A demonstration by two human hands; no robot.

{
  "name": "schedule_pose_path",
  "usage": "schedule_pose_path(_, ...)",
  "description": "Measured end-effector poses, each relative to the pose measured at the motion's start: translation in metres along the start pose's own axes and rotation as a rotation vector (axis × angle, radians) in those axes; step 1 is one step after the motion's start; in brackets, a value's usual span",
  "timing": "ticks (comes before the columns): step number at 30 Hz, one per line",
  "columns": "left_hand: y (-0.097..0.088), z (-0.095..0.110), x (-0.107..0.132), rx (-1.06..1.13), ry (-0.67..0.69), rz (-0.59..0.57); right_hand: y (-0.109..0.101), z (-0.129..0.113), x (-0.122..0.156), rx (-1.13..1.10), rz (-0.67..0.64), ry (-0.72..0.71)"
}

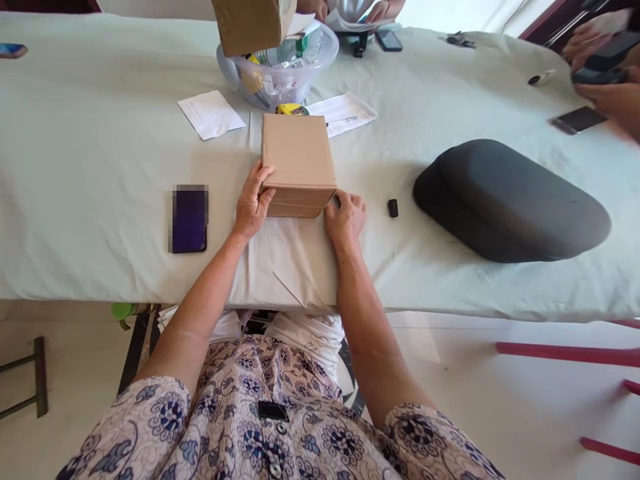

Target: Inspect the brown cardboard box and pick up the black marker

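A closed brown cardboard box lies flat on the table's pale cloth, straight ahead of me. My left hand grips its near left corner, thumb on top and fingers against the side. My right hand rests at the near right corner, fingers curled and touching the box's lower edge. A yellow tape measure peeks out just behind the box.
A dark phone lies left of my hands; a small black cap and a large grey case lie right. Behind stand a clear plastic bowl, a second cardboard box, and papers. Other people's hands hold phones far right.
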State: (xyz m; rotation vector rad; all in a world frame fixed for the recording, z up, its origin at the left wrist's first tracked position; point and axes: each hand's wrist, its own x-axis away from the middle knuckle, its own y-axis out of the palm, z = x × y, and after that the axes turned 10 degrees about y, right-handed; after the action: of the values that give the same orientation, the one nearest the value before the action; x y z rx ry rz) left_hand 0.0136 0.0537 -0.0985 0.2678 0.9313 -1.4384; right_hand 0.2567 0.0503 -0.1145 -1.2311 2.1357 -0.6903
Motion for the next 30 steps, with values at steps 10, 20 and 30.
schedule_pose_path(10, -0.006, -0.009, 0.002, 0.190, 0.055, -0.063, -0.019, -0.011, 0.002, -0.661, 0.036, 0.263)
schedule_pose_path(20, 0.007, -0.008, 0.005, 0.022, 0.080, -0.038, -0.055, -0.053, 0.101, -0.979, 0.016, -0.038)
schedule_pose_path(30, 0.009, -0.015, 0.007, -0.100, 0.064, -0.042, -0.012, -0.083, 0.125, -0.464, 0.045, -0.472)
